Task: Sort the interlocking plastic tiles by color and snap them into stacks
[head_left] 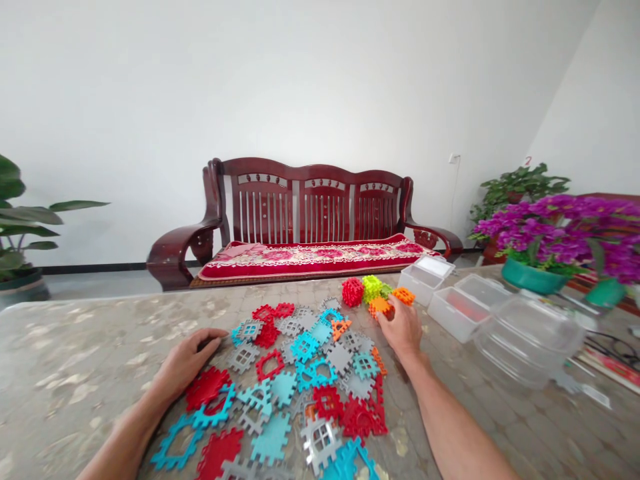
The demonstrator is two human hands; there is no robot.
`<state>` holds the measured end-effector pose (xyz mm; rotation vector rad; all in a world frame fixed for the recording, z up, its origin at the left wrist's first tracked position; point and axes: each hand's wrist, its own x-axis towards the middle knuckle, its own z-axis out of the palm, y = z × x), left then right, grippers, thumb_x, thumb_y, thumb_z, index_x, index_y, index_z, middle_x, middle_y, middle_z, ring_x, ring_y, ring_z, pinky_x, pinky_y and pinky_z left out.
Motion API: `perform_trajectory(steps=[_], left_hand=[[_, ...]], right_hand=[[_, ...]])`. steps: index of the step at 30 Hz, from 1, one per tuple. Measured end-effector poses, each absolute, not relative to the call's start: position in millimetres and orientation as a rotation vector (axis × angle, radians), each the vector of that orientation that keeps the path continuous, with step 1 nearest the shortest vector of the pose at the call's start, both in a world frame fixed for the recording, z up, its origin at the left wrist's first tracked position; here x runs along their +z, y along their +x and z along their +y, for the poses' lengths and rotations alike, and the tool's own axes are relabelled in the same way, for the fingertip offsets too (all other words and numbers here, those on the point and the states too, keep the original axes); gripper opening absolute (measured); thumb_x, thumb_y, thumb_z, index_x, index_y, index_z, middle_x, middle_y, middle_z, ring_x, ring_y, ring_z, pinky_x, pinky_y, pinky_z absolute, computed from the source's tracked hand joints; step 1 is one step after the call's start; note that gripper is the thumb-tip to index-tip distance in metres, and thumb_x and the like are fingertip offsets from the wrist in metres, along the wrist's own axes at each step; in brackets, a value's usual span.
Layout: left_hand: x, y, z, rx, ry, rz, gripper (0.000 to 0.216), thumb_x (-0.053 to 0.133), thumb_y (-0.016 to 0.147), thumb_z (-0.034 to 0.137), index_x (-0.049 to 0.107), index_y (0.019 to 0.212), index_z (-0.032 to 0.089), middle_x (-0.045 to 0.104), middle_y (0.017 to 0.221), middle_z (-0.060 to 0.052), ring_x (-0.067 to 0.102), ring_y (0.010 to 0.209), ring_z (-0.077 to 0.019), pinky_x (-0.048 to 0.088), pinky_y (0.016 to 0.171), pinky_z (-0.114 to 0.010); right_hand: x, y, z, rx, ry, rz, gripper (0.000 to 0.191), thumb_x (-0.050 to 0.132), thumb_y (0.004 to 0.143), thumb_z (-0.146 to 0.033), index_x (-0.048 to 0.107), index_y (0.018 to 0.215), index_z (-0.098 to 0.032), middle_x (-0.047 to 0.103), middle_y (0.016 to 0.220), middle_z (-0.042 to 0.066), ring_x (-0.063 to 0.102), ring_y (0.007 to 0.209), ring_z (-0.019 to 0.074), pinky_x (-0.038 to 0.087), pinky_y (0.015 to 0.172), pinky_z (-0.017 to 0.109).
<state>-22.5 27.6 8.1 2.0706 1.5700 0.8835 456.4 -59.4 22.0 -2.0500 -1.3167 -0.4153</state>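
Note:
A spread of toothed plastic interlocking tiles in red, blue, grey and turquoise lies between my hands, with a grey window tile (320,443) near the front. My left hand (193,357) rests on the tabletop at the pile's left edge, close to a red tile (207,388). Its fingers are loosely bent, thumb apart, with nothing visible in them. At the far right of the pile, my right hand (403,328) has thumb and fingers on an orange toothed piece (380,306). Beside it sit a red block (353,292), a yellow-green block (371,289) and another orange piece (404,296).
Clear plastic boxes (453,319) and a rounded clear container (527,343) stand to the right on the patterned table (90,360). Behind them is a purple flower pot (533,275). A wooden bench (323,210) stands beyond the table, with a potted plant (20,230) at left.

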Motion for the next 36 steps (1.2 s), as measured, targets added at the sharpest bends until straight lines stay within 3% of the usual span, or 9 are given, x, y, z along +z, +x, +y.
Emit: perform_trajectory(steps=[5, 11, 19, 26, 31, 36], left_hand=[[7.4, -23.5, 27.3, 0.906, 2.094, 1.562, 0.044, 0.052, 0.075, 0.056, 0.074, 0.092, 0.022, 0.077, 0.094, -0.006, 0.07, 0.088, -0.0251, 0.054, 0.085, -0.036], [3.0, -26.6, 29.5, 0.926, 2.098, 1.558, 0.045, 0.054, 0.075, 0.06, 0.074, 0.092, 0.024, 0.077, 0.096, -0.005, 0.07, 0.091, -0.0258, 0.055, 0.086, -0.036], [-3.0, -31.5, 34.7, 0.934, 2.101, 1.547, 0.045, 0.055, 0.074, 0.061, 0.074, 0.091, 0.024, 0.077, 0.095, -0.004, 0.071, 0.091, -0.0252, 0.056, 0.085, -0.034], [-4.6, -32.0, 35.5, 0.94, 2.094, 1.535, 0.044, 0.056, 0.074, 0.06, 0.074, 0.092, 0.024, 0.077, 0.094, -0.004, 0.071, 0.09, -0.0252, 0.056, 0.086, -0.035], [2.7, -27.0, 29.6, 0.931, 2.099, 1.54, 0.044, 0.054, 0.075, 0.059, 0.074, 0.092, 0.023, 0.077, 0.094, -0.005, 0.07, 0.09, -0.0256, 0.055, 0.087, -0.037], [5.4, -25.0, 28.4, 0.917, 2.081, 1.544, 0.046, 0.054, 0.075, 0.06, 0.074, 0.091, 0.022, 0.077, 0.095, -0.006, 0.07, 0.091, -0.0261, 0.054, 0.087, -0.038]], right_hand=[[35.3, 471.5, -57.1, -0.499, -1.872, -1.162, 0.053, 0.058, 0.08, -0.042, 0.059, 0.127, -0.018, 0.069, 0.118, 0.011, 0.056, 0.105, 0.0287, 0.039, 0.094, 0.04], [47.5, 504.5, -60.9, -0.494, -1.986, -1.023, 0.057, 0.058, 0.079, -0.041, 0.057, 0.13, -0.017, 0.068, 0.121, 0.012, 0.056, 0.103, 0.0308, 0.04, 0.092, 0.042], [45.3, 516.5, -57.8, -0.458, -2.064, -1.027, 0.056, 0.059, 0.078, -0.04, 0.058, 0.13, -0.018, 0.069, 0.118, 0.011, 0.057, 0.099, 0.0296, 0.041, 0.09, 0.041], [52.0, 504.6, -58.3, -0.513, -1.931, -1.044, 0.05, 0.06, 0.077, -0.034, 0.063, 0.123, -0.015, 0.068, 0.119, 0.015, 0.056, 0.108, 0.0328, 0.041, 0.096, 0.046], [47.5, 456.2, -49.3, -0.046, -1.629, -1.438, 0.03, 0.055, 0.079, -0.029, 0.07, 0.103, -0.021, 0.074, 0.1, 0.006, 0.065, 0.095, 0.0228, 0.048, 0.092, 0.038], [38.1, 413.3, -48.5, 0.234, -1.585, -1.815, 0.036, 0.06, 0.076, -0.02, 0.071, 0.11, -0.024, 0.073, 0.113, 0.005, 0.064, 0.108, 0.0233, 0.047, 0.098, 0.04]])
